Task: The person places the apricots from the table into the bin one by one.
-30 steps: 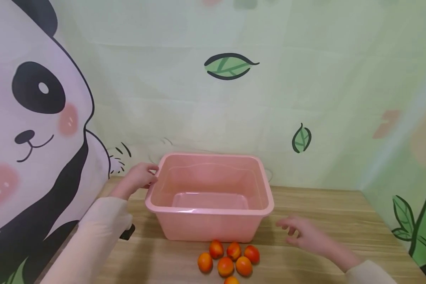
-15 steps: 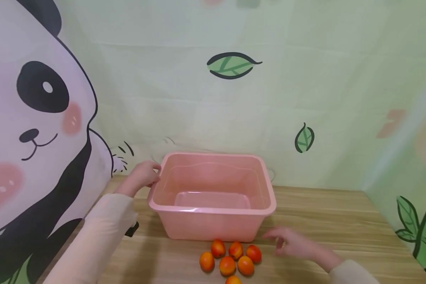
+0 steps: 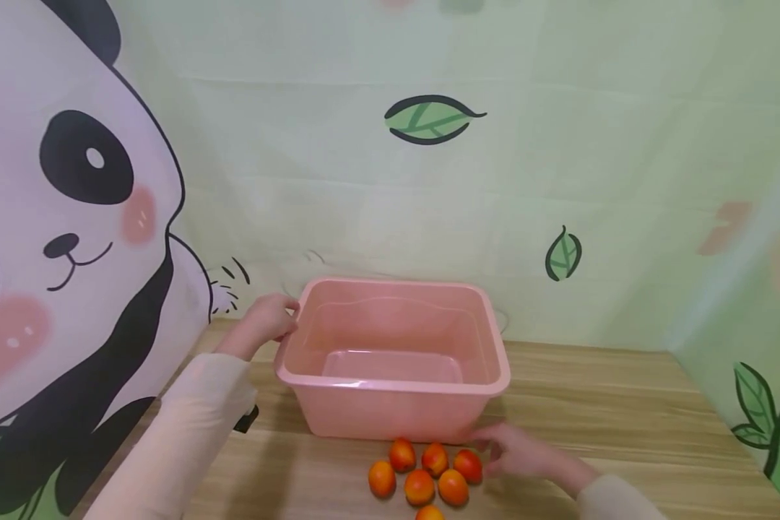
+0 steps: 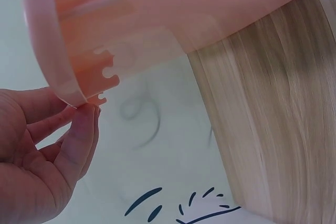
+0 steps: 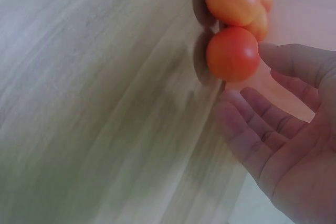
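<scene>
A pink plastic tub (image 3: 403,413) stands on the wooden table, its inside bare. My left hand (image 3: 266,321) pinches the tub's left rim between thumb and fingers; the left wrist view shows this hand (image 4: 44,156) at the rim edge (image 4: 47,51). Several round orange-red fruits lie in a cluster in front of the tub. Beside the rightmost fruit (image 3: 468,466) is my right hand (image 3: 513,453), fingers parted and slightly bent. In the right wrist view its thumb tip (image 5: 273,56) is close against the nearest fruit (image 5: 233,54); whether they touch I cannot tell.
Behind the table (image 3: 611,404) hangs a pale green cloth (image 3: 338,180) printed with a panda and leaves. A small black object (image 3: 247,419) shows by the left sleeve. One more fruit (image 3: 430,513) is cut off by the bottom edge of the head view.
My right hand has moved left and a little toward the front, from beside the tub to the rightmost fruit. The left hand stays on the rim. The head view has shifted slightly.
</scene>
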### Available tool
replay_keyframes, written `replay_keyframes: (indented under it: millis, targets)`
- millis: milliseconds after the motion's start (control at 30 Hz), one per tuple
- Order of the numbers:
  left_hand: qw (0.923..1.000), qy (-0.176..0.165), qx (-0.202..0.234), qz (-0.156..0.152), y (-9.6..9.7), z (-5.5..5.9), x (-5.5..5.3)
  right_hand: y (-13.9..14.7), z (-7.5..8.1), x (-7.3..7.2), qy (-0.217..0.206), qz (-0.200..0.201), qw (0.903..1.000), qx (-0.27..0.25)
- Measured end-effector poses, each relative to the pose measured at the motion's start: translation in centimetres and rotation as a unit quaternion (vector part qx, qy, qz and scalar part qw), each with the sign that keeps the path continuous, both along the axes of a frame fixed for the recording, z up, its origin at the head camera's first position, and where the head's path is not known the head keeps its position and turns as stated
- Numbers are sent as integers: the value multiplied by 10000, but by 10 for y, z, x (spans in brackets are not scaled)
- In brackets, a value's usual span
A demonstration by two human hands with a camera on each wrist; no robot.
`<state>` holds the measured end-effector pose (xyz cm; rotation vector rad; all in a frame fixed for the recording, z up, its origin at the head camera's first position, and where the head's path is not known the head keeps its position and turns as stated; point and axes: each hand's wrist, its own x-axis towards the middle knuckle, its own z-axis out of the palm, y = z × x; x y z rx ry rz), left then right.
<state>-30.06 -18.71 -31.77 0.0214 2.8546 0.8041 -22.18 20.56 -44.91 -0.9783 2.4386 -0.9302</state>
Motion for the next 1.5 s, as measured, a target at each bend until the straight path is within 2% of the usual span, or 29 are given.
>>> replay_keyframes:
  millis: [233,667,1000,1133,1300,1500]
  targets:
    - [10000,0,39,19,0,-2,-1,-7,-10,-1,-409,-182,9990,-32]
    - [10000,77,-42,-22,0,-2,-1,-14,-16,0,-224,-156,9996,62]
    - [10000,52,-53,55,1,-2,0,-17,-18,3,-316,-85,9993,-156]
    - [9999,-56,50,143,2,-2,0,-17,-16,3,-252,-113,9996,-114]
    - [9998,-99,44,175,2,-2,0,-17,-9,2,-372,-154,9992,18]
    - [9999,-55,5,117,1,-4,-2,-16,0,2,-226,41,9997,123]
